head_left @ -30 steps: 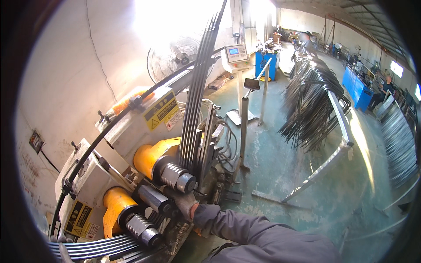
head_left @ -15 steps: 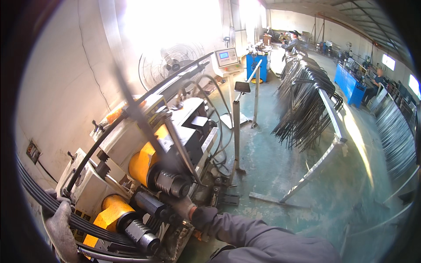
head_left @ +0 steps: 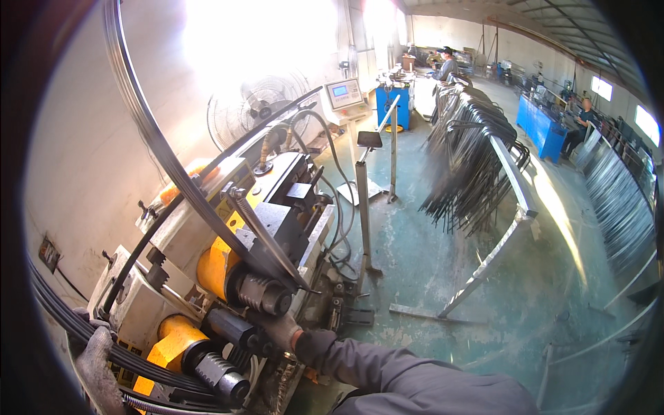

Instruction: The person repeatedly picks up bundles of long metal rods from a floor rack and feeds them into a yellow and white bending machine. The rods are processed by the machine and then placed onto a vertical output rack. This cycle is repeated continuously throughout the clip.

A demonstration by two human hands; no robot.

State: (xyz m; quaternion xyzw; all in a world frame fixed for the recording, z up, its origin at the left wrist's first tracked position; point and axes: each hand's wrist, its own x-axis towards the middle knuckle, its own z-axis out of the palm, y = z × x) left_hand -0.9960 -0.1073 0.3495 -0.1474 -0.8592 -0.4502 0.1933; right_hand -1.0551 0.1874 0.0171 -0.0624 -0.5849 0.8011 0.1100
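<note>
Down at the lower left, your left hand, in a grey work glove, has its grip closed around a bundle of dark curved metal strips that sweeps across the bottom of the bending machine. Just right of centre, your right hand, also gloved and coming out of a dark grey sleeve, rests against the machine beside the ribbed roller; you cannot tell whether its grip is closed on anything there. From the rollers, the strips rise in a long arc up and to the left, past the yellow roller housings, toward the top edge of the view. Behind the machine stands a round fan, and near it a small control panel with a screen on a post. Farther right on the green floor, a slanted rack carries many bent dark strips hanging close together. Beyond that, blue cabinets line the far side, and other people are at work well away from you.
</note>
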